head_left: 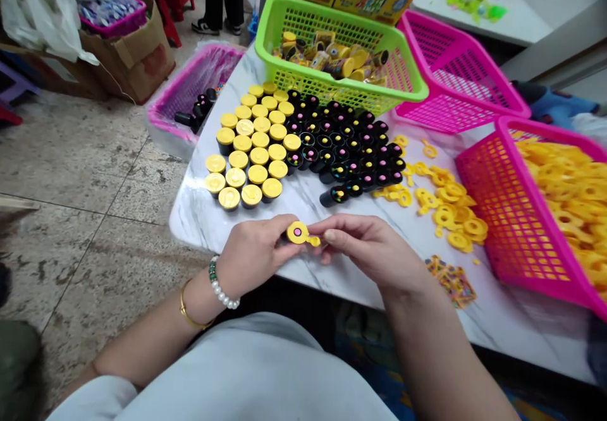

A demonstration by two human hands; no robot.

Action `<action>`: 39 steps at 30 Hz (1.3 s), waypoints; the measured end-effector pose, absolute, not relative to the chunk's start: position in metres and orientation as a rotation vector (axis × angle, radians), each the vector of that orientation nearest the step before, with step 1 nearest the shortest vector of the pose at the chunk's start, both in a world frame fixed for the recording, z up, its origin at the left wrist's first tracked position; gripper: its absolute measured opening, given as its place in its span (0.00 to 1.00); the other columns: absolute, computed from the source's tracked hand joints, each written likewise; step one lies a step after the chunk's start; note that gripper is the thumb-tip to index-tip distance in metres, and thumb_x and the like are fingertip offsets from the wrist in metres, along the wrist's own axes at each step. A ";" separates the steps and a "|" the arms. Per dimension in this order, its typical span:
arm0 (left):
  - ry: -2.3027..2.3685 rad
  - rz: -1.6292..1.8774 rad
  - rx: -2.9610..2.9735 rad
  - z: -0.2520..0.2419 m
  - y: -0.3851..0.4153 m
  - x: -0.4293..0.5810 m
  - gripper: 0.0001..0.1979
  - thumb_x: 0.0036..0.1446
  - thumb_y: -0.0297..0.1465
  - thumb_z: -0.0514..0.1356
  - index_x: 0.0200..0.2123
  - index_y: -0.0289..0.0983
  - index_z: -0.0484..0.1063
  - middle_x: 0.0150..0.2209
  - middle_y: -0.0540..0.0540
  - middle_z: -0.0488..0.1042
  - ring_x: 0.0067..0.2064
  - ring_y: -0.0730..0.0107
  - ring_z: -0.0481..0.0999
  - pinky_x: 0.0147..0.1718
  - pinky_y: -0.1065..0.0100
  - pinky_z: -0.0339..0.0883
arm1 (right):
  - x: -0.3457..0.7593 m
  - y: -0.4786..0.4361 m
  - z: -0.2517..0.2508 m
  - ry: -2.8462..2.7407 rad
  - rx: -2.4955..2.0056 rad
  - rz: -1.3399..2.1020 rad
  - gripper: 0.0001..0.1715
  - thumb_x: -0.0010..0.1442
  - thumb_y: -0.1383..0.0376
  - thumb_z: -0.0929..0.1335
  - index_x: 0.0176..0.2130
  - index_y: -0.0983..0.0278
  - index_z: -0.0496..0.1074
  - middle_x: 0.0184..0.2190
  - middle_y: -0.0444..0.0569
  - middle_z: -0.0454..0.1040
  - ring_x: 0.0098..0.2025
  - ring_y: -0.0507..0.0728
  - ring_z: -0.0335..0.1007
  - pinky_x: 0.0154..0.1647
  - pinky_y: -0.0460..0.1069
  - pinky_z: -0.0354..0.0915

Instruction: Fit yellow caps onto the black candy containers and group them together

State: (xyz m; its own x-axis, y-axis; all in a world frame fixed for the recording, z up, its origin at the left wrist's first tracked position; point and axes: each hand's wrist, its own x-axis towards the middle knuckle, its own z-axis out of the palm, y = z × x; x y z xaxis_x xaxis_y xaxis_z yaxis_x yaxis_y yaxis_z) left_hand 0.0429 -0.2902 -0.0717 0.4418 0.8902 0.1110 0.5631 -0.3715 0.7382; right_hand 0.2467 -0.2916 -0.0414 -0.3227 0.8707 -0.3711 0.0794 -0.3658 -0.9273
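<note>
My left hand [253, 253] is closed round a small black tube whose end carries a yellow ring cap [298, 232]. My right hand [367, 247] pinches the same yellow cap from the right, fingers pressed together. Both hands hover over the near edge of the marble table [203, 215]. Just beyond them stand black tubes with yellow caps [251, 149] in rows, and beside those a block of uncapped black tubes [346, 146]. Loose yellow ring caps [446, 209] lie scattered to the right.
A green basket [408, 86] with yellow and black pieces stands at the back. An empty pink basket [465, 79] and a pink basket [502, 219] full of yellow caps sit right. Another pink basket [175, 98], cardboard boxes and a person's legs are on the floor, left.
</note>
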 end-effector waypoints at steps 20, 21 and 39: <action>1.197 0.458 2.113 -0.071 -0.287 0.042 0.10 0.61 0.36 0.61 0.42 0.37 0.71 0.32 0.48 0.79 0.32 0.65 0.77 0.28 0.69 0.60 | 0.211 -0.288 -0.045 -1.192 -1.604 1.783 0.20 0.52 0.55 0.73 0.34 0.60 0.60 0.16 0.34 0.67 0.14 0.49 0.64 0.15 0.43 0.64; 1.202 0.493 2.121 -0.072 -0.288 0.041 0.11 0.61 0.36 0.60 0.44 0.37 0.71 0.33 0.48 0.79 0.32 0.65 0.77 0.28 0.69 0.60 | 0.209 -0.290 -0.046 -1.191 -1.604 1.753 0.21 0.52 0.55 0.73 0.34 0.60 0.60 0.16 0.33 0.66 0.14 0.49 0.63 0.15 0.44 0.64; 1.448 0.992 2.603 -0.086 -0.309 0.050 0.12 0.65 0.28 0.55 0.51 0.37 0.71 0.29 0.49 0.78 0.26 0.71 0.77 0.23 0.71 0.63 | 0.257 -0.284 -0.050 -1.945 -1.790 -0.033 0.16 0.60 0.59 0.68 0.46 0.63 0.74 0.20 0.42 0.72 0.21 0.52 0.67 0.27 0.46 0.60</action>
